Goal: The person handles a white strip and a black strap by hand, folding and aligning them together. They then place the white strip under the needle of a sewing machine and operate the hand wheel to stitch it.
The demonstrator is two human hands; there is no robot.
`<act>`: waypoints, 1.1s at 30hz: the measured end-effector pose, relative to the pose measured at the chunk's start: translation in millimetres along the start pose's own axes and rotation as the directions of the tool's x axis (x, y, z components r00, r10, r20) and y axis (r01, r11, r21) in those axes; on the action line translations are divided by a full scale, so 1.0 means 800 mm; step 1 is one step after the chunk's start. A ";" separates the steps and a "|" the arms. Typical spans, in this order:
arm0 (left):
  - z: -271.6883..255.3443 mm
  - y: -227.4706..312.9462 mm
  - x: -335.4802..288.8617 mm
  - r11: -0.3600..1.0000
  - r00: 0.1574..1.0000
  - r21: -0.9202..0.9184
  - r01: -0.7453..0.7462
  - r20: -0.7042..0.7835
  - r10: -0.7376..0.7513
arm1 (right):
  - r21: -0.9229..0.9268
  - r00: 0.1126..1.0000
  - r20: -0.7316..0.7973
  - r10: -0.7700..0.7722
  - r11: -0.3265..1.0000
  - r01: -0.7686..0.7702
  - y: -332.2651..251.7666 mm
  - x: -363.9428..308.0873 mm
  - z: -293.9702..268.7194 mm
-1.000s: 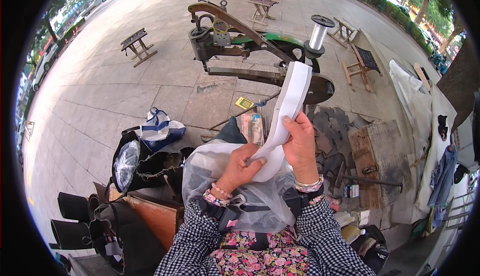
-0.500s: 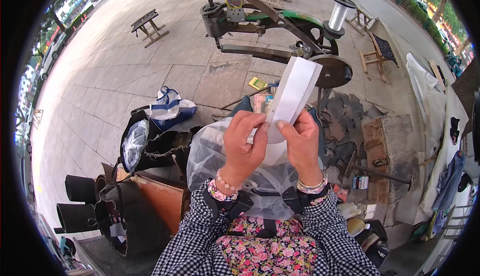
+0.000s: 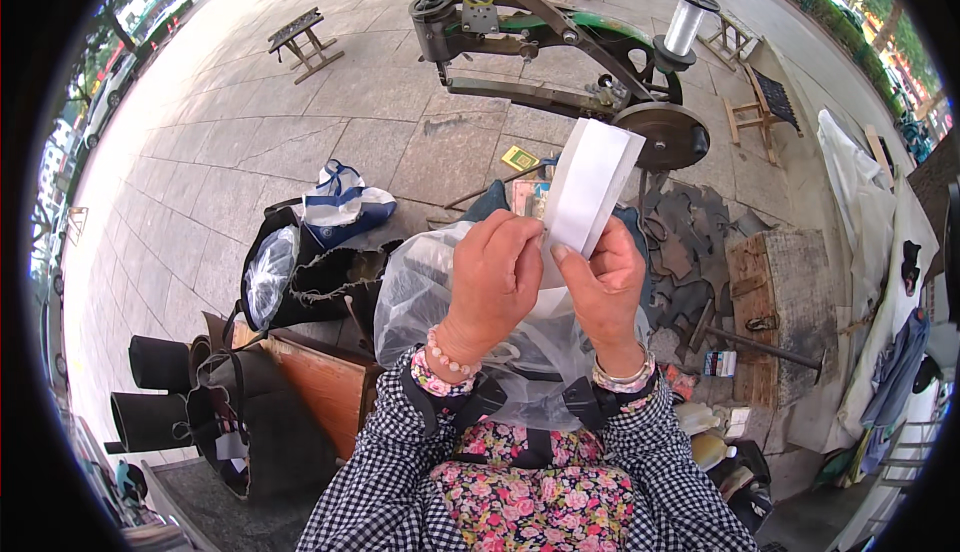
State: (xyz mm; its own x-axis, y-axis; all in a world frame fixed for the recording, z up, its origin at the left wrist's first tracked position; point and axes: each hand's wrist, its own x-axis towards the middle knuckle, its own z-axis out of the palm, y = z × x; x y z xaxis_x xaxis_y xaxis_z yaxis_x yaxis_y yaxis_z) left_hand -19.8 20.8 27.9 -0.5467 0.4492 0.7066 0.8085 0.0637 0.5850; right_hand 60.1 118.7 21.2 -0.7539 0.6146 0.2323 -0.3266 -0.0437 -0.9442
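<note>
A folded white strip (image 3: 588,187), paper-like with a paler backing edge, stands up in front of me between both hands. My right hand (image 3: 607,287) grips its lower end, thumb laid flat on the front face and fingers behind. At the strip's left edge, my left hand (image 3: 492,277) is closed in a pinch; its fingertips are partly hidden. Under my hands a clear plastic sheet (image 3: 415,287) covers my lap, over a floral apron (image 3: 540,497).
Ahead stands a hand-cranked sewing machine (image 3: 540,37) with a thread spool (image 3: 684,27). A wooden box (image 3: 780,312), hammer (image 3: 765,347) and dark leather scraps (image 3: 685,237) lie to the right. Left are a black bag (image 3: 330,277), a wooden board (image 3: 310,387) and dark rolls (image 3: 150,420).
My left hand has turned, its fingers curling tighter beside the strip's edge. The strip has turned slightly and shows more of its broad face. My right hand keeps its grip.
</note>
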 end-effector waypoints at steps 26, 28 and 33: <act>0.001 -0.048 0.001 0.483 0.659 -0.670 0.564 0.014 -0.752 | 0.129 0.994 -0.055 0.094 0.988 -0.086 0.011 0.012 -0.011; -0.009 -0.086 -0.004 0.405 0.655 -0.744 0.531 0.057 -0.753 | 0.202 0.994 -0.053 0.099 0.976 -0.086 0.007 0.013 -0.008; 0.000 -0.103 -0.006 0.318 0.477 -0.730 0.606 0.013 -0.879 | 0.283 0.992 -0.091 0.087 0.957 -0.058 0.014 0.013 -0.026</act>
State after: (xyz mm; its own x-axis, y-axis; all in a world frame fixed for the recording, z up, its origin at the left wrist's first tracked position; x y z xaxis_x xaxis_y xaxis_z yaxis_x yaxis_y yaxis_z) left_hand -83.7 13.2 -24.0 -0.9685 0.1697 -0.1822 -0.2329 -0.3579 0.9043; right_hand 60.1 141.0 7.9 -0.7243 0.6777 0.1269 -0.4300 -0.3001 -0.8515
